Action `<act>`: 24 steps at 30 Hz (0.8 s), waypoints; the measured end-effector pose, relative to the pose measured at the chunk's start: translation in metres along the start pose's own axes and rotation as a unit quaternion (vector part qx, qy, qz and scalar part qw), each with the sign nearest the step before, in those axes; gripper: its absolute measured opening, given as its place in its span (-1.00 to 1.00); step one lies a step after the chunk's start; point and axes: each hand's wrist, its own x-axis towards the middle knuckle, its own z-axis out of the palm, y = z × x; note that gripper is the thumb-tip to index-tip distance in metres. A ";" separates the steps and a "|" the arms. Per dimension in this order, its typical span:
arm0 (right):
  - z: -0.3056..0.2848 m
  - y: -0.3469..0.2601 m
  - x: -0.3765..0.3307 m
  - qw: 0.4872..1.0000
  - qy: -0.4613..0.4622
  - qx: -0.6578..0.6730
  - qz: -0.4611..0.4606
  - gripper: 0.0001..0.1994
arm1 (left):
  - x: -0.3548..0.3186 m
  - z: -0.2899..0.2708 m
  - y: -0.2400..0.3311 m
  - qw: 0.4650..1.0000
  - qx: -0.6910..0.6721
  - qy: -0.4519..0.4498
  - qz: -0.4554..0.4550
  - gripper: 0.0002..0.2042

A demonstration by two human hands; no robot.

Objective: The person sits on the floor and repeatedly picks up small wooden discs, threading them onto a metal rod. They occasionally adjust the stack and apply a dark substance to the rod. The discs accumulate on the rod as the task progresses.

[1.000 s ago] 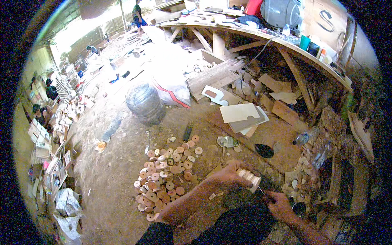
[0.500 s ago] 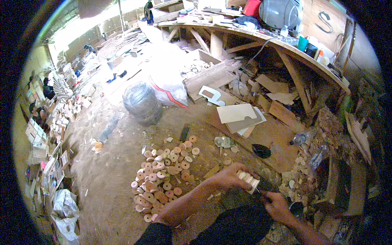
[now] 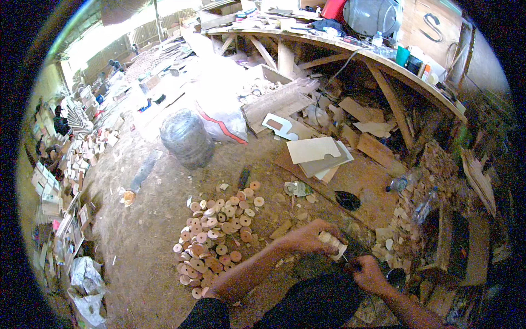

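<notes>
A stack of wooden rounds (image 3: 332, 243) sat tight in the left hand (image 3: 313, 237)

The brown dirt floor (image 3: 139, 241) was the biggest thing, and a long wooden bench (image 3: 315, 40) curved across the top right. A fat grey bundle (image 3: 187, 139) stood out on the dirt, next to a white sack (image 3: 236, 122) with a red stripe.

Nearer, to the left of the arms, lay a big heap of loose rounds (image 3: 206, 250), flat like little wheels, many with a hole in the middle. None of those were in a hand. It looked as if only the one small stack was being worked on, and it did not look finished. I cannot tell if the heap was done or waiting.

The left hand's fingers were curled around the stack, in front of the dark clothes. The right hand (image 3: 372, 275) was closed in a fist on the dark handle of a thin tool (image 3: 355, 265).

The stack was tipped. Its long way ran from the left palm down to the right, and its free end pointed at the right hand. The tool's thin tip was just beside that end; I cannot tell if they touched.
</notes>
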 end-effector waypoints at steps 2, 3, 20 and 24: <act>0.004 0.007 0.002 0.999 0.031 -0.021 -0.022 -0.77 | 0.001 -0.001 0.000 1.000 0.004 -0.008 -0.013 -0.65; 0.007 0.010 0.005 0.997 0.047 -0.040 -0.042 -0.77 | 0.003 0.000 0.000 1.000 0.002 -0.022 -0.019 -0.66; 0.012 0.017 0.004 0.999 0.039 -0.009 -0.034 -0.76 | -0.007 -0.003 0.012 0.982 -0.149 0.042 -0.109 -0.66; 0.010 0.014 0.001 0.999 0.037 -0.010 -0.020 -0.76 | -0.007 -0.002 0.013 0.988 -0.140 0.022 -0.065 -0.65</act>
